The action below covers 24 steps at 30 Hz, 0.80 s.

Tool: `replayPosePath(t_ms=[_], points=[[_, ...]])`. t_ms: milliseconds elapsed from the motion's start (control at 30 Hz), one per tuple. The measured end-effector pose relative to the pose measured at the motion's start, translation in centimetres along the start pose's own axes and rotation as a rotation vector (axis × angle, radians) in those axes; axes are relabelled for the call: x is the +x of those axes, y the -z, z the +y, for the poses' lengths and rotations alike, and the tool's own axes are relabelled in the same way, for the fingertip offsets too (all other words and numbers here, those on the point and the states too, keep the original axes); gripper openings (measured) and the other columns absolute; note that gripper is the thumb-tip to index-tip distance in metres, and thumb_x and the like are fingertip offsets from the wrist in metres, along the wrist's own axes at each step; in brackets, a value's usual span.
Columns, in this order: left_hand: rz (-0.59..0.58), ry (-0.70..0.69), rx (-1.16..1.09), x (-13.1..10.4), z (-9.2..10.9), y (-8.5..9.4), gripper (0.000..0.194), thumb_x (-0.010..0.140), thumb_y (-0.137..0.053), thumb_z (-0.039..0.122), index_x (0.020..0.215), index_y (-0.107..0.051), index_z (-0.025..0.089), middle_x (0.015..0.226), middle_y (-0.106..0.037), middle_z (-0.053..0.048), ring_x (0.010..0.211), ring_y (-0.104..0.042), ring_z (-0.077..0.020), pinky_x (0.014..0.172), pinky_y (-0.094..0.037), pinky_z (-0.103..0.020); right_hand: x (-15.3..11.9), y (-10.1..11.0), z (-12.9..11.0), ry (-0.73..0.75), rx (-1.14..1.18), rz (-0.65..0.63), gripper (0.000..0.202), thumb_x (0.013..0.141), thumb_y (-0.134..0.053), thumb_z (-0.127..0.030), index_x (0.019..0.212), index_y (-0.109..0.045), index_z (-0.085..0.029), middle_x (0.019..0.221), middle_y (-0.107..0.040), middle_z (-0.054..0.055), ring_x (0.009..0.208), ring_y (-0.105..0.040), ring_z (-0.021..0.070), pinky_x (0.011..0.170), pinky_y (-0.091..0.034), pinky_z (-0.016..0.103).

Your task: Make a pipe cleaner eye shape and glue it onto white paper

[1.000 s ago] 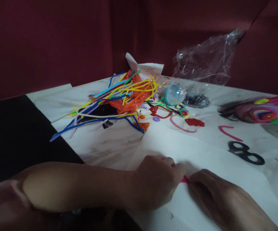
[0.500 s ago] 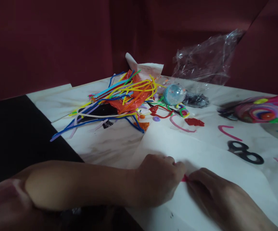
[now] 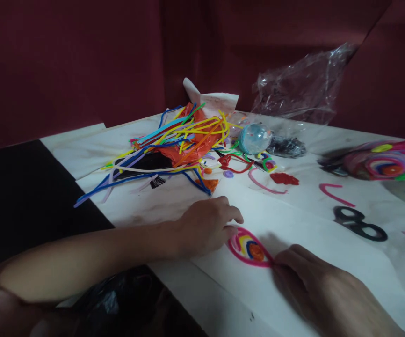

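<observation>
A flat teardrop shape (image 3: 246,248) lies on white paper, with an orange centre, blue, yellow and pink bands, and a bright pink pipe cleaner (image 3: 239,260) as its outline. At its rounded left end is my left hand (image 3: 206,224), thumb and forefinger parted, holding nothing; the thumb tip is close to the pink outline, and whether it touches I cannot tell. My right hand (image 3: 314,281) pinches the pointed right end, where the pink strands meet. Its fingertips partly hide that tip.
Behind lies a heap of coloured pipe cleaners (image 3: 181,135) beside a clear ball (image 3: 255,138) and a plastic bag (image 3: 297,89). Black-handled scissors (image 3: 362,224) rest to the right, below a curved pink piece (image 3: 336,194). Further right sits a colourful fish-like figure (image 3: 385,161).
My left hand has let go at the right tip and moved left and a little away, its fingers opening. This uncovers the teardrop shape. My right hand keeps its pinch.
</observation>
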State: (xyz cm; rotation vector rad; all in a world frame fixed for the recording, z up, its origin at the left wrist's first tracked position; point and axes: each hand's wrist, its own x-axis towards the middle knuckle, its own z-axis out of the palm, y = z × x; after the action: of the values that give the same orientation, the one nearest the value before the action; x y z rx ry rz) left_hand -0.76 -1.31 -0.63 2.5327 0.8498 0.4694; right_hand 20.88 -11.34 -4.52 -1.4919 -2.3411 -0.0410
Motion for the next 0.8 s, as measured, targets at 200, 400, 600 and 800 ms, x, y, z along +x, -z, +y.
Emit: replayPosePath(t_ms=[200, 400, 600, 800], points=[[-0.063, -0.151, 0.108, -0.3, -0.5, -0.4, 0.026, 0.084, -0.058, 0.027, 0.109, -0.065, 0.029, 0.091, -0.056, -0.003, 0.082, -0.055, -0.0150, 0.072, -0.043, -0.025, 0.1, 0.1, -0.1, 0.019, -0.047, 0.034, 0.029, 0.099, -0.029, -0.027, 0.079, -0.050, -0.023, 0.069, -0.053, -0.002, 0.046, -0.054, 0.0137, 0.038, -0.034, 0.027], [-0.154, -0.137, 0.039, 0.2, -0.6, -0.2, 0.030, 0.086, -0.056, 0.022, 0.116, -0.060, 0.017, 0.096, -0.059, -0.007, 0.089, -0.056, -0.0166, 0.081, -0.044, -0.027, 0.1, -0.1, -0.2, 0.006, 0.002, 0.051, 0.025, 0.098, -0.033, -0.027, 0.081, -0.050, -0.022, 0.069, -0.054, -0.002, 0.046, -0.055, 0.0130, 0.038, -0.037, 0.024], [-0.265, -0.258, 0.067, 0.6, -0.8, 0.7, 0.038, 0.081, -0.064, 0.024, 0.118, -0.057, 0.016, 0.101, -0.057, -0.009, 0.092, -0.054, -0.0172, 0.082, -0.044, -0.026, -0.3, -0.5, -0.6, -0.109, -0.011, 0.088, 0.028, 0.095, -0.040, -0.033, 0.079, -0.057, -0.019, 0.064, -0.054, 0.003, 0.044, -0.053, 0.0165, 0.037, -0.035, 0.024], [-0.237, -0.224, 0.138, 0.6, -1.0, 0.6, 0.033, 0.083, -0.062, 0.037, 0.112, -0.062, 0.021, 0.094, -0.056, -0.006, 0.084, -0.054, -0.0159, 0.077, -0.043, -0.025, -0.3, -0.8, -1.0, -0.202, -0.055, 0.174, 0.036, 0.094, -0.041, -0.044, 0.081, -0.061, -0.018, 0.058, -0.049, 0.004, 0.041, -0.051, 0.0179, 0.036, -0.035, 0.024]])
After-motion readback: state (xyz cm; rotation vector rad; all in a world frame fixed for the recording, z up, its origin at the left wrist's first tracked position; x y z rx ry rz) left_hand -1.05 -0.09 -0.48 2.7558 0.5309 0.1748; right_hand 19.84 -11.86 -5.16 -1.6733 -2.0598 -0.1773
